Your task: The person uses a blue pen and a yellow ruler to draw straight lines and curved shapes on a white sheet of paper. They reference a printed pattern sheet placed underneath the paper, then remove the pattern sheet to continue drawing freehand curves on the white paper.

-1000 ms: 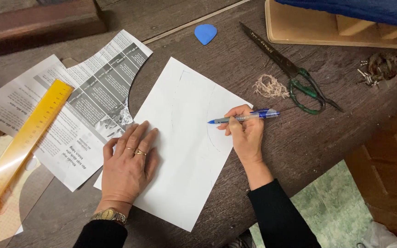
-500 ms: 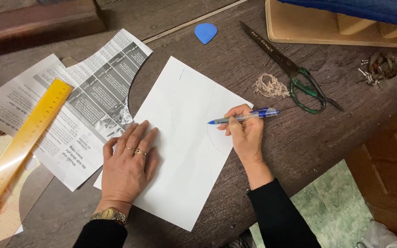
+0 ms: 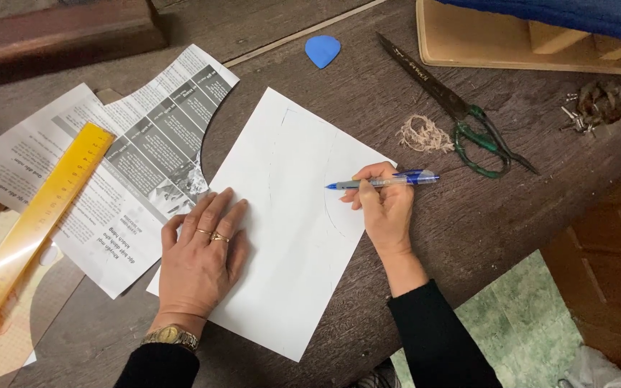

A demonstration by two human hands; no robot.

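Pen tip on the white sheet, right side.
The right hand point(image 3: 386, 208) grips the pen point(image 3: 382, 181), pointing left across the sheet point(image 3: 282, 237); the left hand point(image 3: 199, 262) lies flat on the sheet's lower-left part.

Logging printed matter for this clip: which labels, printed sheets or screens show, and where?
Leaflet: left of the white sheet, grey-and-white printed page with a curved cutout.
Second printed page: under the yellow ruler, white with grey text.
No packages or screens.
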